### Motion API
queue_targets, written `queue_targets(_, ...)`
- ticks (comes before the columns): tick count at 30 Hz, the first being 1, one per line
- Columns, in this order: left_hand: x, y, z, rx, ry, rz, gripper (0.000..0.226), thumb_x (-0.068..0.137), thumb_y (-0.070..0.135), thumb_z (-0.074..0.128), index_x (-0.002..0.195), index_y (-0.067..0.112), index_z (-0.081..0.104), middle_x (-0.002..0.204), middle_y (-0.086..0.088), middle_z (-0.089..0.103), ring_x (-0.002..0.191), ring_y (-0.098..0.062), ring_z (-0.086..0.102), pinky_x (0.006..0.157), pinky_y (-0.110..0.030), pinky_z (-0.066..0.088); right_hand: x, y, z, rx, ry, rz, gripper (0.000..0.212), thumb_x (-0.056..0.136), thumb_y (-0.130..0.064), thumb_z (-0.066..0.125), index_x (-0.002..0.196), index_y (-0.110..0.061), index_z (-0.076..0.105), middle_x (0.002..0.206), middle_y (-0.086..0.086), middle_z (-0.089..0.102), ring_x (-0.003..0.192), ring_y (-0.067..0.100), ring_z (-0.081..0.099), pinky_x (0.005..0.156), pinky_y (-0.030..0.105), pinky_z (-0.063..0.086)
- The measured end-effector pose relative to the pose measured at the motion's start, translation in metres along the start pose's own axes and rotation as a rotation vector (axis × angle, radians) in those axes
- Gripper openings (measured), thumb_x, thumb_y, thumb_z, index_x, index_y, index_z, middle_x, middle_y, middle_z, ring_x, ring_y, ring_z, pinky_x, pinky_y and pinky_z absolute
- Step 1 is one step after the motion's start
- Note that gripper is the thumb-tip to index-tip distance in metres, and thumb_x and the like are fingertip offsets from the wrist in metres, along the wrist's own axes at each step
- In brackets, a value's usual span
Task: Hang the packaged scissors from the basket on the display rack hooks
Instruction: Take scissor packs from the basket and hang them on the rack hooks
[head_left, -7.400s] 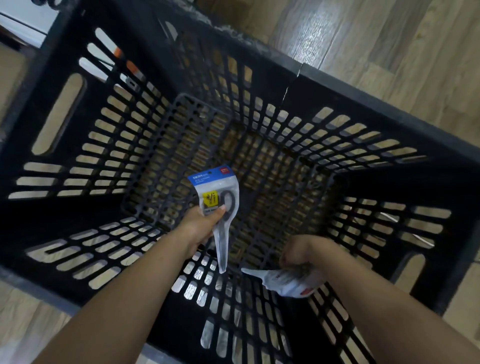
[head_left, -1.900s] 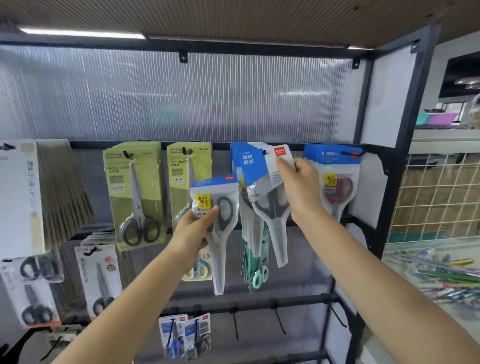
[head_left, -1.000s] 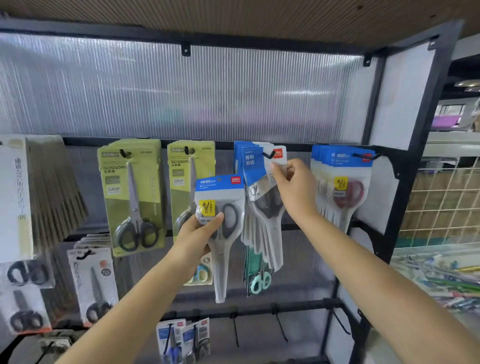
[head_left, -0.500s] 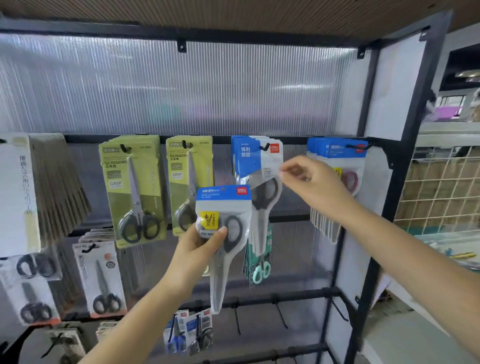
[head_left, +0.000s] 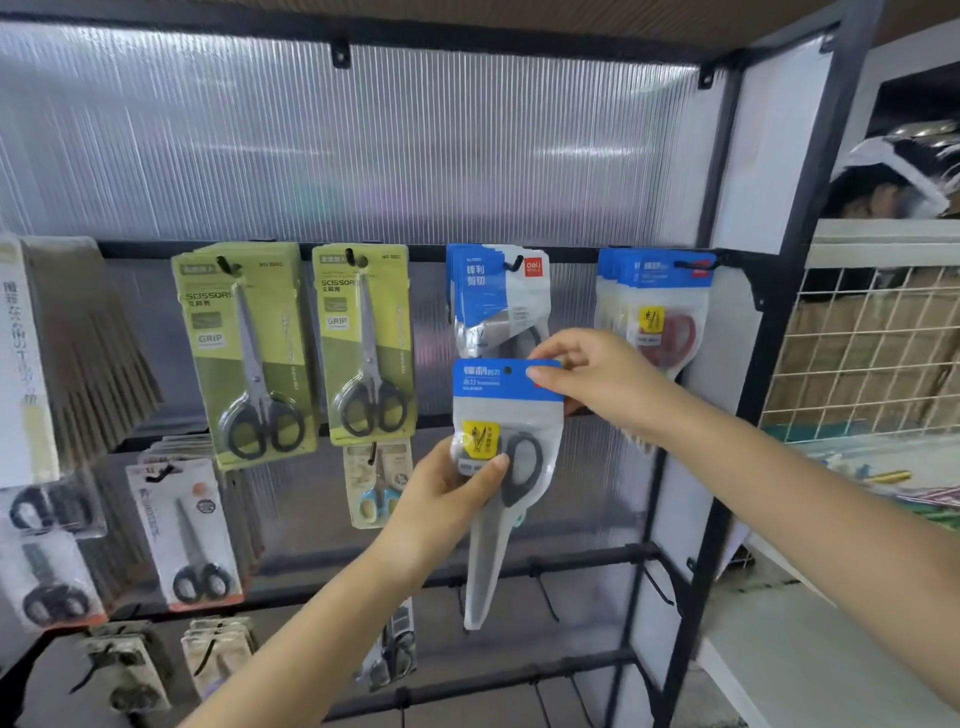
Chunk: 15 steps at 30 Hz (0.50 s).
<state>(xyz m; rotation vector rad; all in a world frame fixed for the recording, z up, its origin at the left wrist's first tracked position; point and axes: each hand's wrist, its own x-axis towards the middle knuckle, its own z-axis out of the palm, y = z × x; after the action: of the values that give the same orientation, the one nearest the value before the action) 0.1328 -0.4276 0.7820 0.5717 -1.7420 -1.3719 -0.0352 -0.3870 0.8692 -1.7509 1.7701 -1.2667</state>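
Blue-headed scissors pack (head_left: 506, 467) sits in front of the display rack (head_left: 769, 312), held by both hands and not yet on any hook. Left hand (head_left: 447, 499) grips the pouch at the handle loops, thumb over the yellow sticker. Right hand (head_left: 592, 382) pinches the blue header at its 3 o'clock corner. Both grips are clenched on the pack.

Long axis runs roughly 12 to 6, blade tip down, tilted slightly toward 7. Hang hole (head_left: 508, 370) is at 12 on the header, between the two grips, uncovered and just 9 o'clock of the right fingertips.

Key relation: the matching stack with red-handled scissors (head_left: 654, 312) and its hook (head_left: 696, 265) lie at about 1–2 o'clock from the hole, up and to the right, beyond the right hand. Hook of the blue-and-white stack (head_left: 498, 296) is straight up at 12, nearer, but its artwork looks different.

My read: the right hand is closer to either hook and should steer the header; the left only steadies the bottom. Hole has to rise and face the hook tip square-on, else the header may buckle.
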Motion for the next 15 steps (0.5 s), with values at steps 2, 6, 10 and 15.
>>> queue_targets(2,0.001,-0.004,-0.002,-0.016,0.0,-0.033,0.007,0.091,0.016,0.055,0.096,0.015,0.061,0.077,0.012,0.07,0.076,-0.001,0.065,0.066,-0.015,0.051,-0.002,-0.004,-0.004,-0.05,0.036,-0.073,0.006,0.09,-0.013,0.06,0.089,-0.018,0.057,0.083,-0.003,0.063,0.073,0.009,0.062,0.061,0.019,0.053)
queue_targets(6,0.006,-0.009,-0.004,-0.074,0.061,-0.063,0.018,0.087,0.013,0.061,0.098,-0.001,0.062,0.077,-0.002,0.071,0.071,-0.01,0.067,0.065,-0.021,0.055,-0.002,-0.009,-0.009,-0.127,0.105,-0.209,0.02,0.089,-0.012,0.062,0.079,-0.028,0.054,0.084,-0.006,0.063,0.086,0.019,0.065,0.075,0.03,0.053)
queue_targets(10,0.019,-0.001,0.001,-0.072,0.169,0.013,0.012,0.084,0.01,0.066,0.089,-0.001,0.061,0.077,-0.01,0.069,0.068,-0.012,0.064,0.063,-0.026,0.057,0.01,-0.014,-0.015,-0.113,0.22,-0.285,0.02,0.087,-0.012,0.065,0.079,-0.027,0.056,0.081,-0.008,0.063,0.085,0.021,0.066,0.074,0.031,0.053)
queue_targets(15,0.035,0.017,0.003,-0.067,0.2,0.095,0.007,0.084,0.011,0.067,0.083,0.01,0.061,0.066,0.005,0.067,0.065,-0.006,0.064,0.063,-0.029,0.059,0.031,-0.021,-0.025,-0.124,0.325,-0.301,0.009,0.087,-0.014,0.065,0.088,-0.021,0.06,0.08,-0.008,0.064,0.075,0.013,0.065,0.071,0.022,0.051)
